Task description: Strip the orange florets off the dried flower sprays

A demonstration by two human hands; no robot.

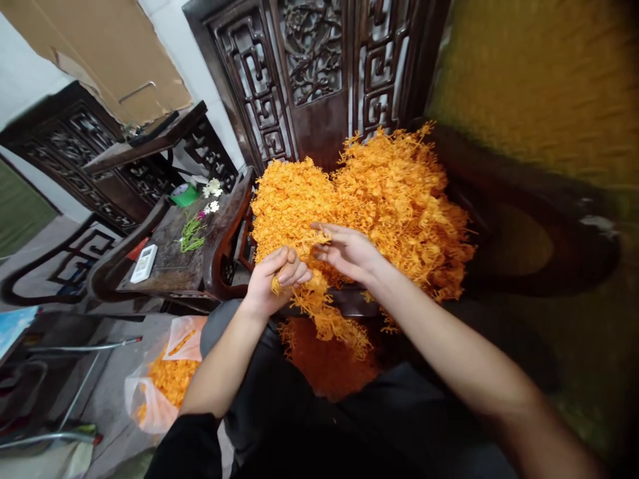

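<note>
My left hand [278, 281] is closed in a fist, with a bit of orange plastic flower piece [276, 286] showing at its edge. Just right of it, my right hand [349, 253] has its fingers partly stretched, with a thin orange flower piece [320, 237] between the fingertips. Both hands are over a large heap of frilly orange flower pieces [394, 199] on a dark wooden chair seat. From below my left hand, a loose cluster of the same pieces [332, 319] hangs over the seat's front edge. What lies inside my left fist is mostly hidden.
A carved chair back [317, 120] rises behind the heap. On the left, a small wooden table [170, 266] holds green tape [184, 194], green stems [192, 234], white flowers [212, 188] and a white device [144, 263]. A plastic bag [142, 399] of orange pieces lies on the floor.
</note>
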